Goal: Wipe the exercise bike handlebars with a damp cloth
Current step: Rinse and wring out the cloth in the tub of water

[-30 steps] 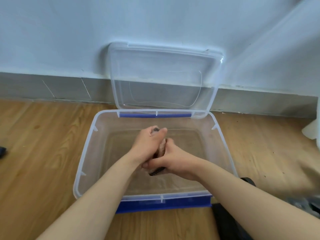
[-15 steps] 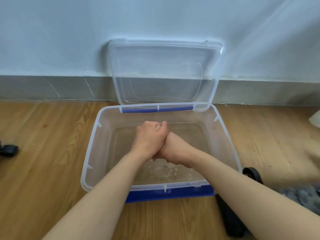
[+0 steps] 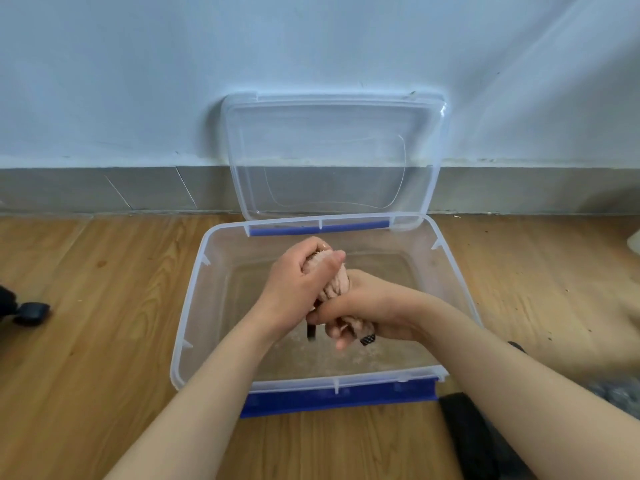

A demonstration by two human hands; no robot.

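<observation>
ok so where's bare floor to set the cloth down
Widest bare floor: left of the tub, between its wall and the dark object at the frame's edge. Right of the tub is bare too, up to the baseboard. Crowded: the lid behind, a black object front right. The left hand and right hand grip the cloth.

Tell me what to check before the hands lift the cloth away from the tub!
1. Grip on the cloth by left hand and right hand: ok.
2. The cloth is held over the tub, so drips land inside: ok.
3. The cloth is squeezed enough, not dripping: cannot tell.
4. The lid is propped open against the wall, out of the way: ok.
5. The floor beside the tub is dry: cannot tell.
</observation>
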